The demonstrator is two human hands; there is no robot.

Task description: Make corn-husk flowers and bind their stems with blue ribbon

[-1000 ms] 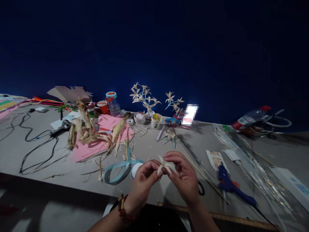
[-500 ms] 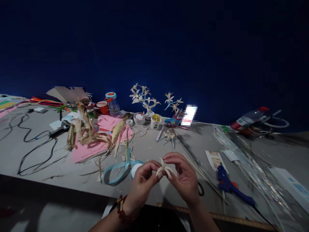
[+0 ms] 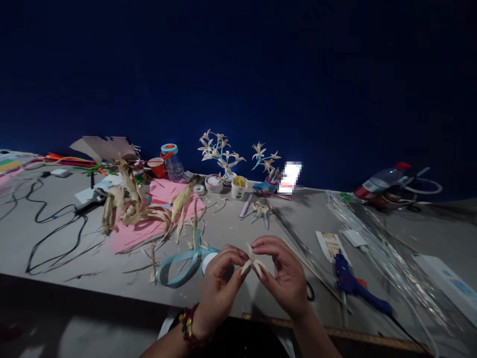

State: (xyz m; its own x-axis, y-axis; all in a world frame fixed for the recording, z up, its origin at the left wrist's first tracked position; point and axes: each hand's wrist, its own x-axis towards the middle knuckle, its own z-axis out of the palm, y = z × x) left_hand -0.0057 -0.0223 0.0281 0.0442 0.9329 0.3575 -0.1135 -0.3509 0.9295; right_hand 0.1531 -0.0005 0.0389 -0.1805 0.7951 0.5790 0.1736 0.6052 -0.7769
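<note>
Between my two hands is a small cream flower (image 3: 252, 260) with narrow pointed petals, seemingly made of corn husk. Thumb and fingers of my left hand (image 3: 223, 278) pinch its left petals. On the other side my right hand (image 3: 282, 274) is curled, its thumb and fingertips closed on the right and upper petals. The flower's underside is hidden. Left of my left hand lies a loop of light blue ribbon (image 3: 177, 271) with its white roll. Beyond my hands, several similar flowers with blue stems (image 3: 259, 211) rest on the table.
Dried corn husks (image 3: 130, 204) lie on pink paper (image 3: 143, 231) at left. At right are a blue glue gun (image 3: 357, 288), thin wires (image 3: 292, 226) and clear plastic sleeves (image 3: 380, 258). Along the back stand a flower arrangement (image 3: 223, 154), a tub (image 3: 239, 188) and a lit phone (image 3: 290, 178).
The flower has turned slightly in my fingers, and its lower petals look more spread. Both hands stay in nearly the same place; the view has shifted a little.
</note>
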